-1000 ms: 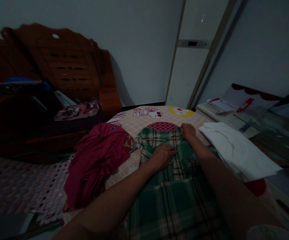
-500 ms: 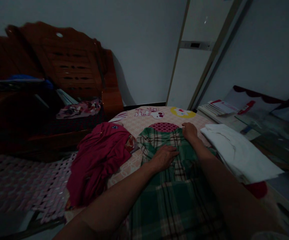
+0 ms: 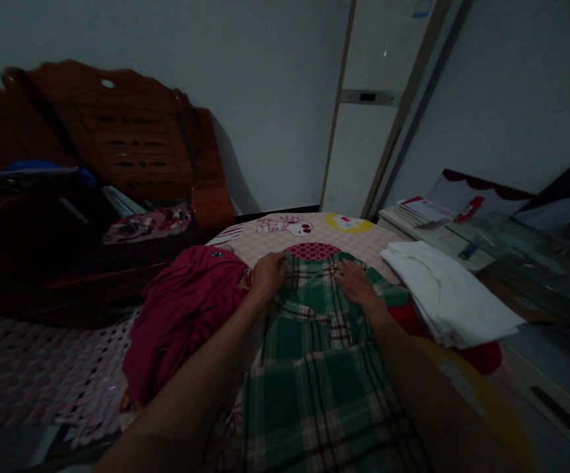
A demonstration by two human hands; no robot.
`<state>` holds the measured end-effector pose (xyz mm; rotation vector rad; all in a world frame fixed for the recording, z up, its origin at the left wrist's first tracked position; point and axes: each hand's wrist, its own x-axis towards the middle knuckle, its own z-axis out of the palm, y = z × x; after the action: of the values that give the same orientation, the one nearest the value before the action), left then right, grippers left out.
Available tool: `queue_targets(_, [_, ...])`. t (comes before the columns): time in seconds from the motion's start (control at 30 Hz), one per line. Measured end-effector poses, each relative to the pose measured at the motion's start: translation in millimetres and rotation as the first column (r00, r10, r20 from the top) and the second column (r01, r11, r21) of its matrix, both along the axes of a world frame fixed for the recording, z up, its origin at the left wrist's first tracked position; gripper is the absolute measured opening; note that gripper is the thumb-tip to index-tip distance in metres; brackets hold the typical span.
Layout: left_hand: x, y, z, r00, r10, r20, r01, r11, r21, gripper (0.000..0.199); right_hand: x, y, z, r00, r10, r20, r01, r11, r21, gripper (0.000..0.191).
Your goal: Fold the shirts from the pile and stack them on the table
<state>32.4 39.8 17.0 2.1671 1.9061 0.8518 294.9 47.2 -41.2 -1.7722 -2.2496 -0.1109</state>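
A green plaid shirt (image 3: 309,387) lies spread on the table, its collar end away from me. At its upper left corner, my left hand (image 3: 269,276) has its fingers closed on the edge of the cloth. My right hand (image 3: 356,282) rests on the upper right part, fingers stretched out over the fabric. Beyond the right hand a sleeve sticks out to the side. To the left of the shirt is a crumpled magenta garment (image 3: 186,309). A folded white cloth (image 3: 447,289) lies on the right.
Under the clothes is a pink patterned tablecloth (image 3: 245,240). A wooden bench (image 3: 121,138) with items on its seat stands at the left, near a woven pink seat (image 3: 33,368). Papers (image 3: 420,211) and a glass-topped cabinet (image 3: 526,256) are at the right. A tall white cabinet-like unit (image 3: 358,151) stands behind.
My left hand has moved from the shirt's middle to its upper left corner. The right hand has come off the upper right edge and lies flat on the cloth. The view has shifted slightly.
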Motion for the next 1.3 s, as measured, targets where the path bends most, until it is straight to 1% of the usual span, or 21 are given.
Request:
queue_targets(0.07, [-9.8, 13.2, 0.3, 0.994, 0.060, -0.091, -0.062, 0.998, -0.026, 0.034, -0.6, 0.8, 0.3, 1.000, -0.005, 0.006, 0.005, 1.000, -0.020, 0.050])
queue_targets(0.17, [-13.4, 31.7, -4.2, 0.978, 0.079, -0.194, -0.100, 0.990, -0.102, 0.037, -1.4, 1.2, 3.9, 1.000, -0.017, 0.023, 0.019, 0.998, -0.053, 0.056])
queue_targets(0.27, [-10.2, 44.9, -6.6, 0.965, 0.080, -0.249, -0.128, 0.975, -0.182, 0.032, -2.4, 0.3, 6.3, 0.999, -0.039, 0.030, 0.041, 0.997, -0.072, 0.058])
queue_targets(0.33, [-8.9, 50.1, -4.5, 0.961, 0.098, -0.259, -0.154, 0.966, -0.206, 0.027, -3.0, -0.8, 6.9, 0.999, -0.043, 0.032, 0.046, 0.996, -0.080, 0.059])
queue_targets(0.4, [-9.8, 53.4, -0.6, 0.957, 0.126, -0.261, -0.175, 0.969, -0.177, 0.026, -3.6, -2.0, 7.4, 0.999, -0.044, 0.030, 0.047, 0.995, -0.090, 0.063])
queue_targets(0.53, [-14.7, 58.9, 3.3, 0.932, 0.189, -0.308, -0.214, 0.976, -0.049, 0.029, -3.9, -3.4, 7.9, 0.999, -0.052, 0.018, 0.053, 0.992, -0.117, 0.075])
queue_targets(0.6, [-16.1, 61.9, -0.1, 0.921, 0.166, -0.354, -0.197, 0.979, -0.052, 0.029, -3.8, -3.2, 7.8, 0.998, -0.061, 0.012, 0.062, 0.989, -0.134, 0.079])
queue_targets(0.7, [-15.8, 65.6, -8.9, 0.917, 0.115, -0.382, -0.171, 0.978, -0.116, 0.030, -3.6, -2.8, 7.7, 0.998, -0.069, 0.013, 0.070, 0.987, -0.146, 0.080])
queue_targets(0.8, [-15.7, 68.8, -13.0, 0.931, 0.119, -0.344, -0.179, 0.973, -0.148, 0.032, -3.5, -2.9, 7.8, 0.997, -0.070, 0.014, 0.071, 0.987, -0.141, 0.079])
queue_targets(0.87, [-18.0, 70.8, -10.0, 0.950, 0.125, -0.287, -0.183, 0.965, -0.187, 0.033, -3.4, -3.0, 6.9, 0.998, -0.067, 0.010, 0.068, 0.988, -0.137, 0.079])
queue_targets(0.93, [-23.7, 71.2, -3.8, 0.973, 0.113, -0.201, -0.157, 0.963, -0.219, 0.035, -3.0, -2.4, 4.9, 0.998, -0.061, 0.000, 0.060, 0.989, -0.134, 0.079])
queue_targets(1.0, [-33.0, 68.1, 2.7, 0.988, 0.095, -0.121, -0.117, 0.975, -0.191, 0.038, -1.9, -0.6, 2.9, 0.998, -0.055, -0.023, 0.052, 0.991, -0.126, 0.077])
queue_targets(1.07, [-44.7, 60.7, 7.5, 0.991, 0.099, -0.091, -0.111, 0.983, -0.147, 0.037, 0.2, 2.6, 3.5, 0.997, -0.047, -0.057, 0.040, 0.993, -0.115, 0.071])
queue_targets(1.13, [-56.1, 50.1, 10.5, 0.988, 0.121, -0.092, -0.133, 0.981, -0.139, 0.034, 3.7, 6.1, 8.7, 0.994, -0.044, -0.100, 0.032, 0.992, -0.122, 0.060])
queue_targets(1.2, [-64.4, 39.3, 12.4, 0.988, 0.132, -0.074, -0.142, 0.979, -0.144, 0.029, 7.7, 7.7, 18.3, 0.989, -0.037, -0.140, 0.015, 0.988, -0.156, 0.049])
queue_targets(1.23, [-66.8, 34.5, 13.2, 0.990, 0.130, -0.050, -0.136, 0.981, -0.140, 0.026, 9.5, 6.8, 24.1, 0.987, -0.018, -0.159, -0.011, 0.984, -0.179, 0.044])
queue_targets(1.3, [-68.2, 26.8, 14.6, 0.994, 0.104, 0.028, -0.100, 0.985, -0.138, 0.022, 11.1, 1.4, 35.0, 0.977, 0.070, -0.203, -0.116, 0.969, -0.220, 0.039])
